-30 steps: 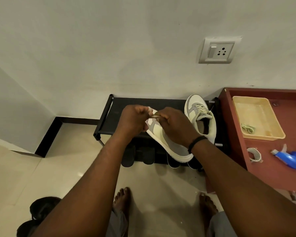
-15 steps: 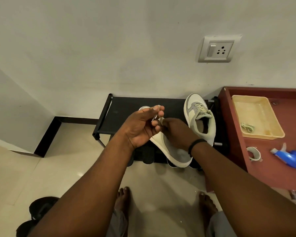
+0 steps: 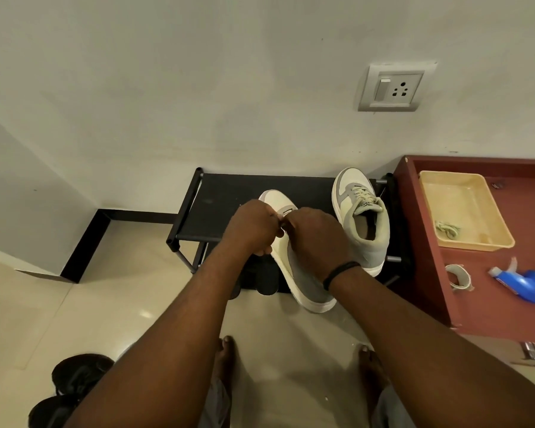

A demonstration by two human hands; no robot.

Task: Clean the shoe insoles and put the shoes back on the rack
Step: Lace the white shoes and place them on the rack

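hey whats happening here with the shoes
A person stands barefoot at a black shoe rack. Both hands, left hand and right hand, work at the laces of one pale sneaker held over the rack's front edge. The other sneaker already sits on the top shelf.

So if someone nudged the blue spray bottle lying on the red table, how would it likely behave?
The blue spray bottle lies on its side on the red table, so it would probably slide or pivot rather than tip. Its trigger head sticks out, which likely stops a full roll. It looks like plastic, so probably light and not fragile; how full it is cannot be told.
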